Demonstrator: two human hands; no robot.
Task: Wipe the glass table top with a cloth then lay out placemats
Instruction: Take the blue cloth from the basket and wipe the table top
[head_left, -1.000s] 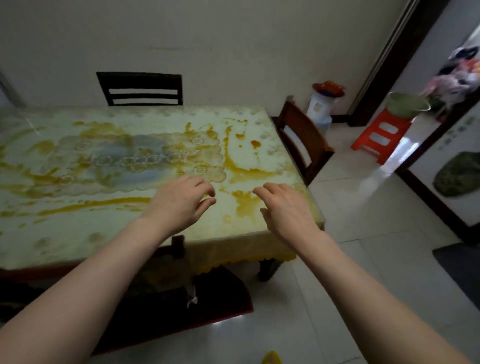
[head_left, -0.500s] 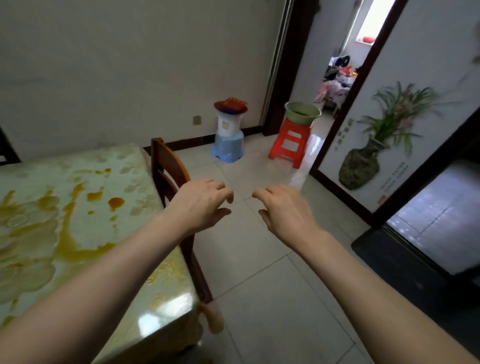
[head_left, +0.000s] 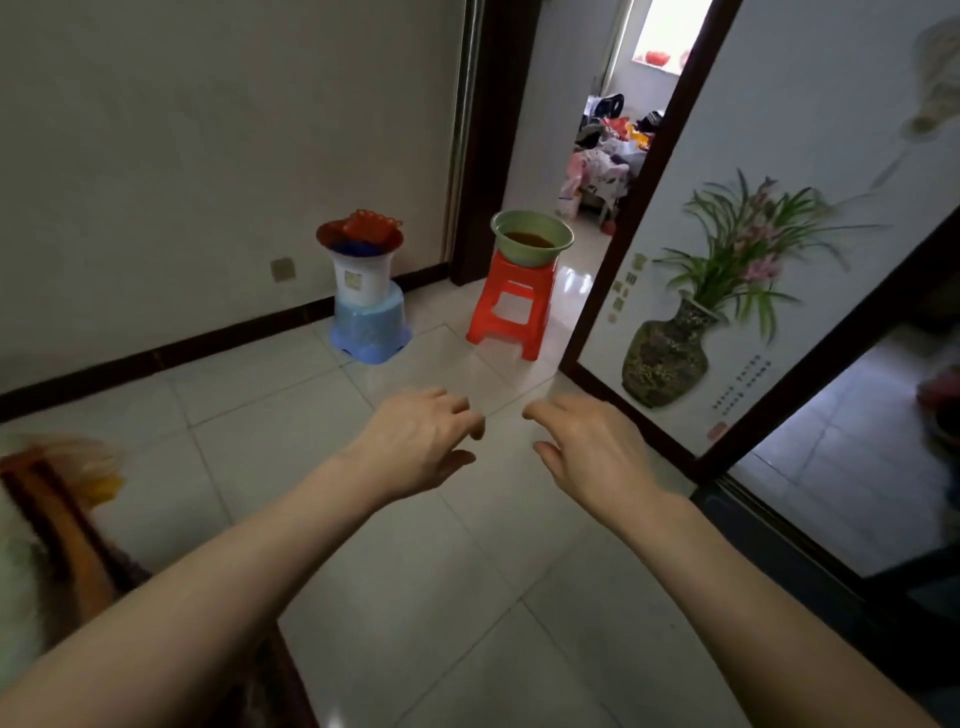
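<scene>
- Since a moment ago, view has swung off the counter (head_left: 31, 525), now a blurred sliver at lower left.
- Left hand (head_left: 415, 447) and right hand (head_left: 587, 447) hang empty, fingers loosely spread, over floor tiles.
- No cloth or placemats visible; probably going to fetch them.

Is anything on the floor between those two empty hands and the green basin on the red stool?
Nothing visible: only bare tiled floor lies between the left hand, right hand and green basin on its red plastic stool.
</scene>
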